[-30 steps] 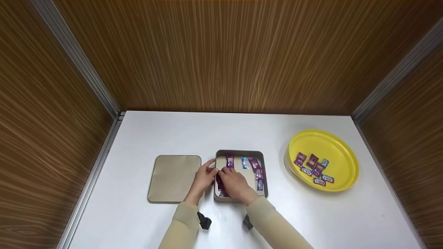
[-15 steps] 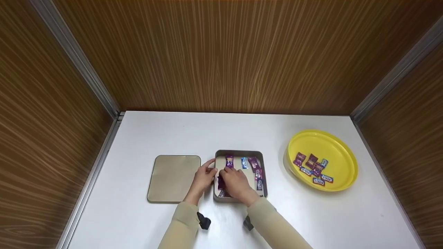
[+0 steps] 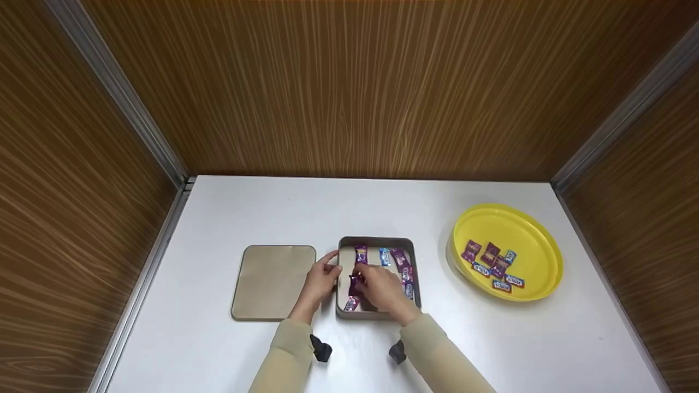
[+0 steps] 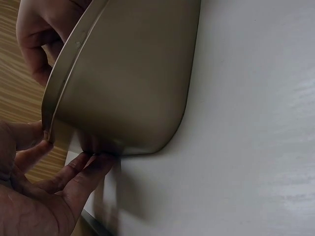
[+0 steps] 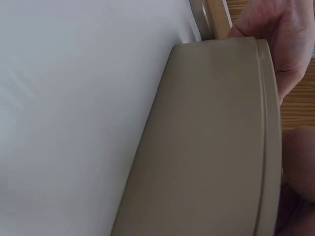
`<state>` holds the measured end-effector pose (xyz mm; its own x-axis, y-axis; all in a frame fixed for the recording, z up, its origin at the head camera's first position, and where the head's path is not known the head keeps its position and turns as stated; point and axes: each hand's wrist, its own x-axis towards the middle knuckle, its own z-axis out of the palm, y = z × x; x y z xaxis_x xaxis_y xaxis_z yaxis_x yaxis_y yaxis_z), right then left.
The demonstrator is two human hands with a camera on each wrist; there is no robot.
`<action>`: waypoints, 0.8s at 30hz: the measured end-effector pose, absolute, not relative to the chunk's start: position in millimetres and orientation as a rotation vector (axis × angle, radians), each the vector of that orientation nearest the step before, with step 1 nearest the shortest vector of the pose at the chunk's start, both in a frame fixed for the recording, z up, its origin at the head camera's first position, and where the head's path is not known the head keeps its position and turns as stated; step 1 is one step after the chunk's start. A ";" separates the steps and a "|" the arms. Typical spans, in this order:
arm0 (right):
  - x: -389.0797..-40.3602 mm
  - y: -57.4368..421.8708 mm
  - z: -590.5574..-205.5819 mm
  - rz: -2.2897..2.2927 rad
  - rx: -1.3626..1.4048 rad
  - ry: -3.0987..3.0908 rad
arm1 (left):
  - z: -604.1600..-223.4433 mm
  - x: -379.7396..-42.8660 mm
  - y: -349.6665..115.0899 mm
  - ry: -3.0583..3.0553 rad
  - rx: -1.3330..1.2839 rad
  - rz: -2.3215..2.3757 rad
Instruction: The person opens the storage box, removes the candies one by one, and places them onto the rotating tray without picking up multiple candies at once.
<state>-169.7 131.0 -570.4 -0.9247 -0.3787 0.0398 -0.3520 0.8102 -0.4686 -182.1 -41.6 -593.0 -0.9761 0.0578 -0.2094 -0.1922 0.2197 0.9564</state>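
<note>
My left hand (image 3: 319,284) holds the left wall of a square beige tin (image 3: 379,315). In the left wrist view its thumb lies at the rim and its other fingers touch the outer wall. Inside the tin, my right hand (image 3: 385,289) pinches a purple-wrapped candy (image 3: 355,283) near the left side. A pink and white candy (image 3: 351,303) lies in the near left corner. Along the far side are a purple candy (image 3: 361,254) and a blue candy (image 3: 385,256); more wrapped candies run down the right wall. The right fingertips are partly hidden by the hand itself.
A flat beige lid (image 3: 274,283) lies left of the tin. At the right stands a round yellow container (image 3: 532,262) with several purple and blue wrapped candies in it. Wood-grain panels (image 3: 349,87) enclose the white table (image 3: 262,213) at the back and sides.
My right hand has shifted slightly right inside the tin, bringing the purple candy away from the left wall. The near left candy shows more fully. My left hand stays at the wall.
</note>
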 end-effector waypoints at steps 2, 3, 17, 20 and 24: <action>-168.9 134.9 -568.6 -0.772 -0.573 2.925 | -593.2 -182.3 -41.4 2.295 -0.118 1.845; -168.5 137.0 -567.8 -0.783 -0.569 2.922 | -593.4 -182.5 -41.2 2.299 -0.113 1.846; -157.3 160.6 -544.3 -0.949 -0.484 2.915 | -594.1 -182.6 -40.9 2.333 -0.131 1.826; -155.0 165.8 -538.7 -0.997 -0.463 2.915 | -594.2 -182.2 -40.6 2.336 -0.131 1.826; -150.8 174.9 -533.3 -1.094 -0.413 2.875 | -592.3 -180.9 -40.1 2.323 -0.153 1.822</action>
